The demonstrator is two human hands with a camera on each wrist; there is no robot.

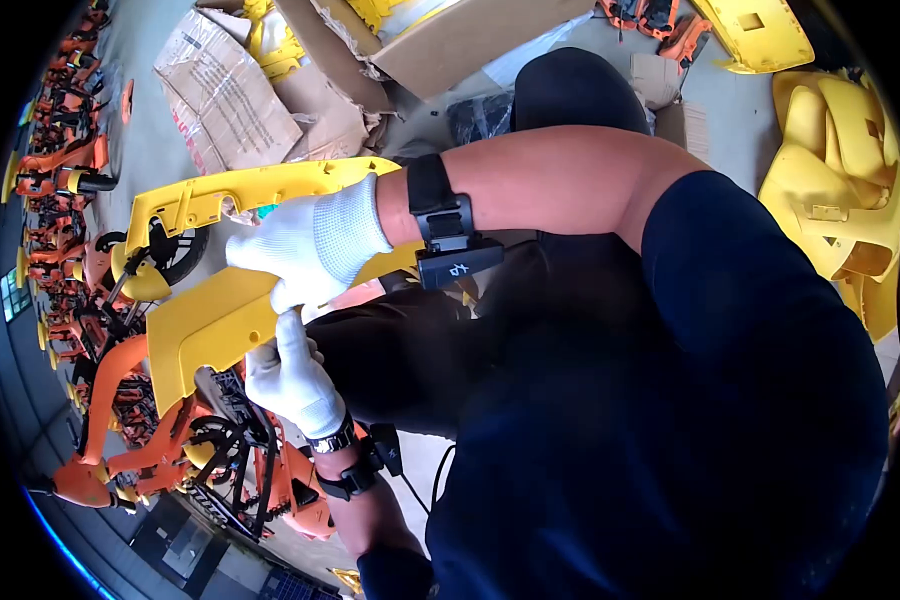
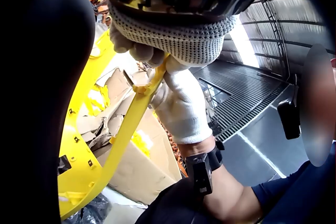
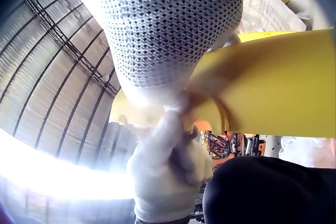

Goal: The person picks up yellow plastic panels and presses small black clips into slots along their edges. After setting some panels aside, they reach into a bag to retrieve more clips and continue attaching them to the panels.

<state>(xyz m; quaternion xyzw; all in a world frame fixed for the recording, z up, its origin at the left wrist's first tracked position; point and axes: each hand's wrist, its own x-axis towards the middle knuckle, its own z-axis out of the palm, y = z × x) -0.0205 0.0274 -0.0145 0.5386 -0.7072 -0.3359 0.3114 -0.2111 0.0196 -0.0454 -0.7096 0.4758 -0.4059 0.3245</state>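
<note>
A large curved yellow plastic panel (image 1: 205,325) is held up before the body, its ribbed inner side showing along the far arm. My left hand (image 1: 295,385), in a white knit glove with a watch at the wrist, grips the panel's near edge with curled fingers, thumb pointing up. Lying across the panel from above, my gloved right hand (image 1: 310,240) holds it at the same edge. In the right wrist view the thumb of the left hand (image 3: 168,166) meets the right hand's fingertips by a rounded notch. Whatever sits between those fingertips is hidden.
Opened cardboard boxes (image 1: 470,45) with yellow parts stand ahead. Yellow moulded panels (image 1: 830,180) are piled at the right. Orange bike frames (image 1: 120,370) with black wheels crowd the left side. A dark-clothed knee (image 1: 580,90) rises beyond the right forearm.
</note>
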